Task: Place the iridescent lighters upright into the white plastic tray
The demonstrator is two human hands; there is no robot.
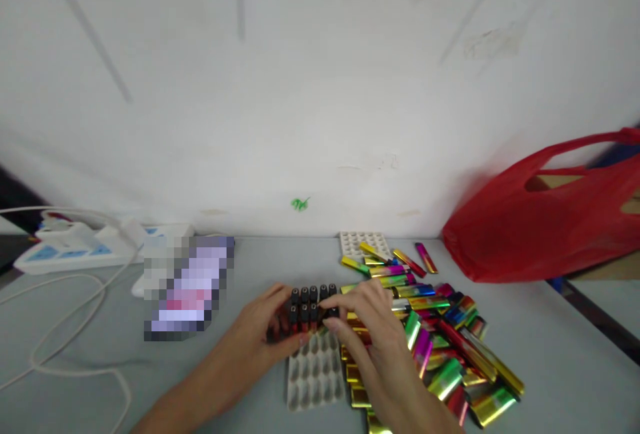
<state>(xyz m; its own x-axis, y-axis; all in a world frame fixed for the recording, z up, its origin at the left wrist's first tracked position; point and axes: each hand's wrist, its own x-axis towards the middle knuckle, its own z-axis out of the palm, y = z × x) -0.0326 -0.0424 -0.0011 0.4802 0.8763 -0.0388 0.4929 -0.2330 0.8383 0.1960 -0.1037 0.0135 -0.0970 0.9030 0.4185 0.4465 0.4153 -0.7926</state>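
A pale tray (316, 381) with rows of oval hollows lies in front of me. Black-topped pieces (304, 311) that look like lighters stand upright in two rows at its far end. My left hand (267, 327) curls round the left side of these rows, thumb at the near edge. From the right, my right hand (373, 327) pinches a black-topped lighter (332, 313) at the right end of the near row, thumb and forefinger closed on it. Beside and partly beneath that hand spreads a heap of shiny coloured lighters (445, 377); the hand hides some of them.
Another white tray (350, 242) lies by the wall, loose lighters partly over it. A red bag (540, 221) stands at the back right. On the left are a blurred phone (193, 287), a power strip (65, 257) and a looping white cable (75, 371).
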